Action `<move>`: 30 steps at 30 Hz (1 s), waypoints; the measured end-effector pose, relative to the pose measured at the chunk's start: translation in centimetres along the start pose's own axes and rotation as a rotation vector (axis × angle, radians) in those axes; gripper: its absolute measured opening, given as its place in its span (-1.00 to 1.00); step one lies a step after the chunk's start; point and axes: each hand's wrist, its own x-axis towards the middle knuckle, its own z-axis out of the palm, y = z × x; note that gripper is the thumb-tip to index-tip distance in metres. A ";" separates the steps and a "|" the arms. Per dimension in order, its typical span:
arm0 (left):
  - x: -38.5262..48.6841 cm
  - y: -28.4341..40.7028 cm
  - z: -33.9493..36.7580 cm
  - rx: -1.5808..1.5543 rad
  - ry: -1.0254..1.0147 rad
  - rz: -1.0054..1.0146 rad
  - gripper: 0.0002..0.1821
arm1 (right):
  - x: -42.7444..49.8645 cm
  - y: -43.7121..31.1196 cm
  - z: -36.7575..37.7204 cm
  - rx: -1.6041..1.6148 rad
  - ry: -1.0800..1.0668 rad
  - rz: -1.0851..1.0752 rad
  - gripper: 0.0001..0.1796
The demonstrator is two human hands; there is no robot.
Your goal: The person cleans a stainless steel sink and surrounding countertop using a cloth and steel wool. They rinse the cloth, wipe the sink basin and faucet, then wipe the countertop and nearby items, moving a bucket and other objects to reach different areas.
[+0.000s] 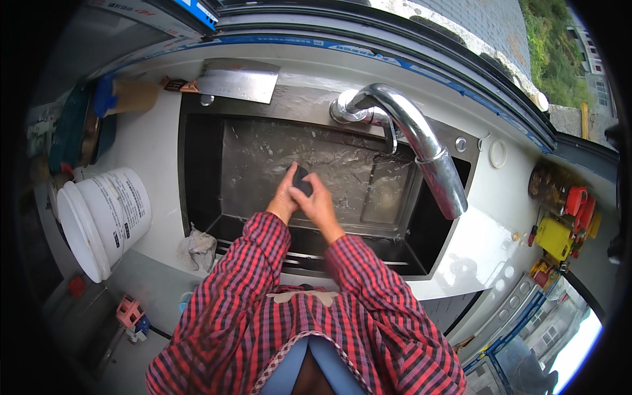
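Over the basin of a dark metal sink (256, 197), my left hand (284, 195) and my right hand (316, 197) meet around a small dark object (301, 181). Both hands grip it; what it is cannot be told. Water lies in the basin below, rippled and splashing. A chrome faucet (414, 123) arches over the right side of the sink, its spout off to the right of my hands. At the sink's upper left edge rests a cleaver (239, 79) with a broad blade.
A white plastic bucket (111, 217) bearing print lies tilted at the left. A crumpled cloth (198, 248) sits by the sink's lower left corner. Right on the counter are a ring (497, 153), a dark jar (548, 190) and a yellow container (554, 238). A window frame runs behind.
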 end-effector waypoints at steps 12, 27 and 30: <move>-2.2 -4.4 3.7 0.291 0.073 0.180 -0.64 | 6.5 3.4 -7.0 -0.618 0.362 0.068 -0.64; -0.8 1.5 -4.0 0.163 0.449 -0.031 -0.29 | 0.2 0.1 2.8 0.112 0.022 -0.073 -0.70; -3.8 0.1 -0.9 0.271 0.075 0.091 -0.47 | 2.4 2.9 -0.9 -0.003 0.204 0.090 -0.59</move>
